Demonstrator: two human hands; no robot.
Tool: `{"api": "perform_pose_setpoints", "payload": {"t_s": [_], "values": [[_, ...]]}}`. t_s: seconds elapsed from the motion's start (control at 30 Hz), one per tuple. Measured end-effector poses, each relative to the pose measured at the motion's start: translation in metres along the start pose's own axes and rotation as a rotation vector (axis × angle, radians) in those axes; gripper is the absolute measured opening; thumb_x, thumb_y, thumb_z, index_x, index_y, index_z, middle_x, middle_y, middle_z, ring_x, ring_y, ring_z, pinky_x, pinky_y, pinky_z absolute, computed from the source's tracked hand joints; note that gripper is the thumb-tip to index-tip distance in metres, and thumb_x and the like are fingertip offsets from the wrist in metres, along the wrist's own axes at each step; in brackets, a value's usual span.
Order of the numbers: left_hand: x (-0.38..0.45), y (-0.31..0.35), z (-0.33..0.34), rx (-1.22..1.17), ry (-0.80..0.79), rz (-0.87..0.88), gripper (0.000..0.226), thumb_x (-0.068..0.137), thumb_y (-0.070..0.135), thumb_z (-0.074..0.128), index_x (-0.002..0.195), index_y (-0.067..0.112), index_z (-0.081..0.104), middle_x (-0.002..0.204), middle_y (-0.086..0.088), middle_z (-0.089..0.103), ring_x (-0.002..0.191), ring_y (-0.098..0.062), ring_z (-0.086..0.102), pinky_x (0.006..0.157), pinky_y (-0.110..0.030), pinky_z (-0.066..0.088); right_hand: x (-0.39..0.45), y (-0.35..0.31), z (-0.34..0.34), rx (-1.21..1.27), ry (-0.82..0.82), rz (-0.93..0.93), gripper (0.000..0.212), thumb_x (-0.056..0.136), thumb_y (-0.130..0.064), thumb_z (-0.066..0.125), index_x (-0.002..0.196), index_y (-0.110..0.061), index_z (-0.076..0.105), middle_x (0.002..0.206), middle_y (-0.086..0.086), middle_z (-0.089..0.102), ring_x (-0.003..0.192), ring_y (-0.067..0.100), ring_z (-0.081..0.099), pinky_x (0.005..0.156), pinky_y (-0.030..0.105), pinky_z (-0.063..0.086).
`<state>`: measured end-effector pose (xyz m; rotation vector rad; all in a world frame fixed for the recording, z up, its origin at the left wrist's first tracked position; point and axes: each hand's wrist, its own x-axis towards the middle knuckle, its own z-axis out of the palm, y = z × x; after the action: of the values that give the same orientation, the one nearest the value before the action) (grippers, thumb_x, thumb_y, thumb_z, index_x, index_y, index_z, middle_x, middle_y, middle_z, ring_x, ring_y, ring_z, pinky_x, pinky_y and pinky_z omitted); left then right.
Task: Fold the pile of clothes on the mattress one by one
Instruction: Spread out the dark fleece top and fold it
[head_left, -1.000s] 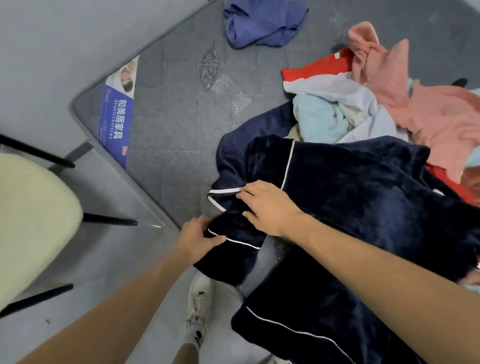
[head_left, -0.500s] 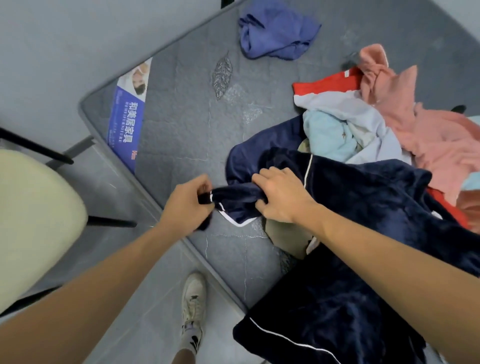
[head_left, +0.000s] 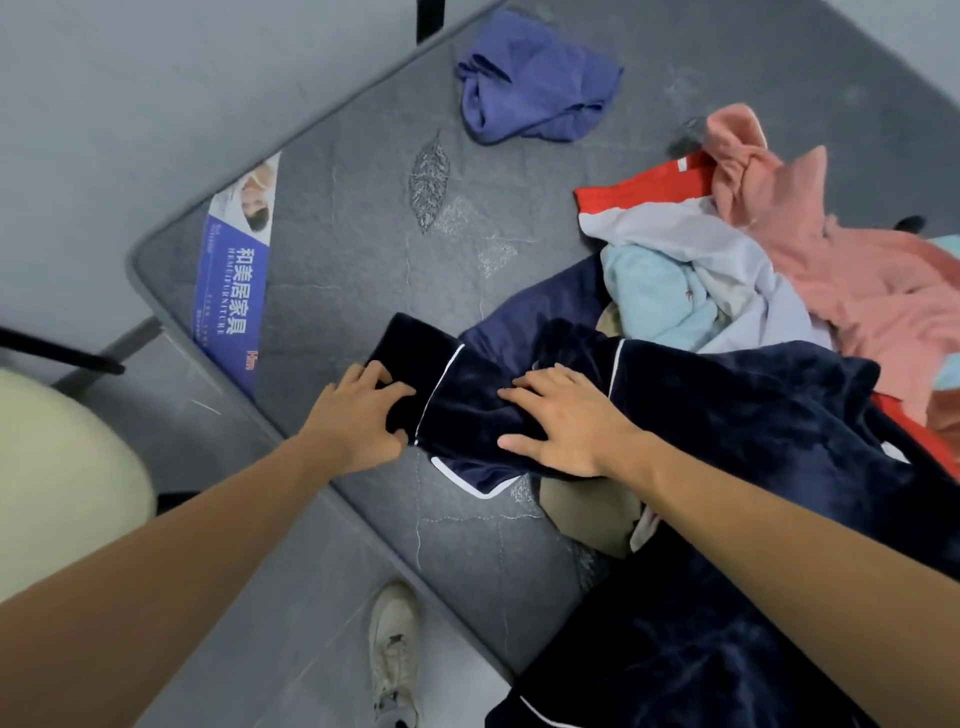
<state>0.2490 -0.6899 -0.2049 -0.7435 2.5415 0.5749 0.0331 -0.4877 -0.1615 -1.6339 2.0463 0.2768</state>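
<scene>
A dark navy velvet garment with white piping (head_left: 701, 415) lies across the grey mattress (head_left: 353, 270), its sleeve stretched out to the left. My left hand (head_left: 363, 415) rests flat on the sleeve's cuff end. My right hand (head_left: 561, 421) presses flat on the sleeve further right, fingers spread. Behind them sits the pile of clothes: a light blue piece (head_left: 654, 291), a white and red piece (head_left: 649, 208) and a pink one (head_left: 841, 270). A crumpled purple-blue garment (head_left: 535, 98) lies apart at the far side.
A beige item (head_left: 587, 514) pokes out under the navy garment. The mattress corner with a blue label (head_left: 234, 291) points left. A cream chair seat (head_left: 57, 478) with black legs stands at the left on the grey floor. My white shoe (head_left: 395, 649) is by the mattress edge.
Both hands gripped the bunched sleeve before. Now the sleeve is spread out flat to the left on the mattress and both hands lie flat on it.
</scene>
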Motion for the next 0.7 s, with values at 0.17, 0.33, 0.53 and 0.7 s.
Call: {"api": "perform_pose_setpoints", "payload": {"t_s": [0.17, 0.33, 0.53, 0.7], "values": [[-0.003, 0.023, -0.007, -0.192, 0.243, 0.075, 0.056, 0.099, 0.039, 0.06, 0.151, 0.02, 0.05, 0.153, -0.005, 0.042, 0.139, -0.028, 0.04, 0.109, -0.049, 0.042, -0.006, 0.003, -0.005, 0.014, 0.193, 0.054, 0.06, 0.108, -0.053, 0.028, 0.159, -0.023, 0.039, 0.167, 0.002, 0.032, 0.158, 0.022, 0.019, 0.13, 0.043, 0.007], [0.027, 0.087, -0.018, -0.454, 0.145, 0.204, 0.051, 0.104, 0.034, 0.057, 0.152, 0.018, 0.048, 0.148, -0.001, 0.05, 0.139, -0.021, 0.045, 0.115, -0.041, 0.039, -0.012, 0.041, -0.03, -0.017, 0.305, 0.419, 0.063, 0.1, -0.044, 0.052, 0.155, -0.018, 0.039, 0.154, 0.016, 0.046, 0.141, 0.038, 0.041, 0.118, 0.05, 0.032], [0.086, 0.164, -0.03, -1.204, -0.137, -0.18, 0.071, 0.096, 0.05, 0.066, 0.156, 0.02, 0.041, 0.148, 0.0, 0.053, 0.131, -0.021, 0.055, 0.105, -0.033, 0.045, -0.024, 0.086, -0.046, 0.442, 0.198, 0.41, 0.05, 0.091, -0.035, 0.076, 0.136, -0.02, 0.061, 0.129, 0.003, 0.067, 0.121, 0.026, 0.06, 0.105, 0.043, 0.046], [0.084, 0.171, -0.034, -1.48, -0.234, -0.109, 0.071, 0.068, 0.052, 0.087, 0.128, 0.02, 0.069, 0.121, -0.006, 0.076, 0.102, -0.021, 0.075, 0.072, -0.026, 0.06, -0.033, 0.09, -0.052, 0.688, 0.439, 0.182, 0.031, 0.084, -0.012, 0.079, 0.111, -0.025, 0.07, 0.102, -0.019, 0.067, 0.095, -0.003, 0.061, 0.09, 0.016, 0.045]]}}
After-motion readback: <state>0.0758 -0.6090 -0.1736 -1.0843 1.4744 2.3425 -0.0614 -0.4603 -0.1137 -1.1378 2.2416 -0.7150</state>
